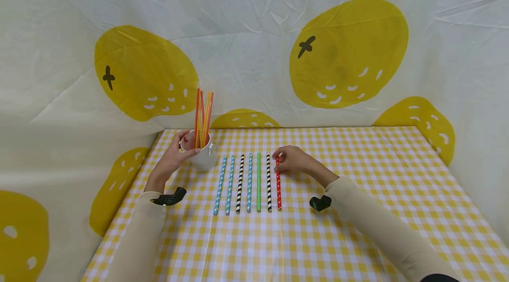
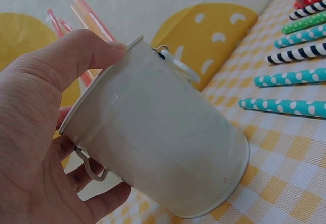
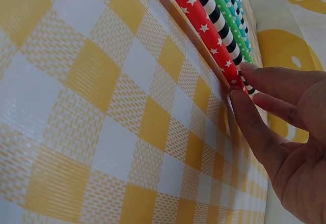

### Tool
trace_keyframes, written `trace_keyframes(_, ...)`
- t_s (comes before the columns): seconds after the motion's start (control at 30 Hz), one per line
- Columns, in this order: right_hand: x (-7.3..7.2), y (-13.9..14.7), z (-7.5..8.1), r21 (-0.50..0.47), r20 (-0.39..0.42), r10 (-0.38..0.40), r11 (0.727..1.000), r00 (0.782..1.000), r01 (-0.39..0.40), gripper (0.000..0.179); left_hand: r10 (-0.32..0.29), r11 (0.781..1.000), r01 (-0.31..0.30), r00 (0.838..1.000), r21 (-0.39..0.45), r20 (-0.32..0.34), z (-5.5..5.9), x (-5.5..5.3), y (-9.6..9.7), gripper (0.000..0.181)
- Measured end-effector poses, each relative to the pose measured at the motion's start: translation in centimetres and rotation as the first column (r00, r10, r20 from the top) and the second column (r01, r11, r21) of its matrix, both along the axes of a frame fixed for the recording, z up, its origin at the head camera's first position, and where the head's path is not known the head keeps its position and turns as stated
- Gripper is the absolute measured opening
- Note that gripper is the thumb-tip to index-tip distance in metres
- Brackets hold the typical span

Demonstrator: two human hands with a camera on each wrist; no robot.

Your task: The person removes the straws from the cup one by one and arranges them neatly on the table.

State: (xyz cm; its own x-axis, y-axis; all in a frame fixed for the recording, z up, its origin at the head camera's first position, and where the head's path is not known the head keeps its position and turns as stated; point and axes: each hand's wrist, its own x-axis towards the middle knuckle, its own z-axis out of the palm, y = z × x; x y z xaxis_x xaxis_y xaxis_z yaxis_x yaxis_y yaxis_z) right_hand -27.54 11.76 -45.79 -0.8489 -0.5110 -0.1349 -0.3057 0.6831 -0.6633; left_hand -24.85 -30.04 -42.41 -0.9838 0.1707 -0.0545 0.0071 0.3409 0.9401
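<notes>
My left hand [image 1: 170, 158] grips a white metal bucket [image 2: 163, 127] by its rim, thumb over the near edge and fingers around the far side. Several orange, red and yellow plastic straws [image 1: 204, 118] lean upright inside it. At the far end of a red paper straw [image 1: 279, 191] with white stars, my right hand [image 1: 292, 159] pinches it between thumb and fingertips. That straw lies at the right end of a row on the tablecloth. In the right wrist view, the thumb [image 3: 254, 132] presses the red straw's near side.
Left of the red straw lie two black-and-white striped straws [image 1: 269, 184], a green dotted straw [image 1: 259, 184] and three blue dotted straws [image 1: 219, 187], roughly parallel. A yellow checkered tablecloth [image 1: 338, 246] covers the table. Behind it hangs a pale curtain [image 1: 246, 65] printed with yellow fruit shapes.
</notes>
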Motion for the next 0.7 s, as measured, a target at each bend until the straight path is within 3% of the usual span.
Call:
trace_keyframes(0.23, -0.1, 0.1, 0.8, -0.070, 0.031, 0.003, 0.998, 1.000, -0.001, 0.039, -0.007, 1.000, 0.007, 1.000, -0.002, 0.002, 0.1, -0.1, -0.2, 0.088)
trace_keyframes(0.37, -0.3, 0.0, 1.3, -0.175, 0.043, -0.017, 0.984, 0.999, 0.024, 0.036, -0.013, 1.000, 0.013, 1.000, -0.020, 0.006, 0.1, -0.3, -0.4, 0.089)
trace_keyframes(0.7, -1.4, -2.5, 3.3, -0.320, -0.056, -0.013, 0.947, 0.998, -0.005, 0.025, -0.022, 1.000, 0.022, 1.000, -0.016, 0.011, 0.0, -0.3, -0.5, 0.088)
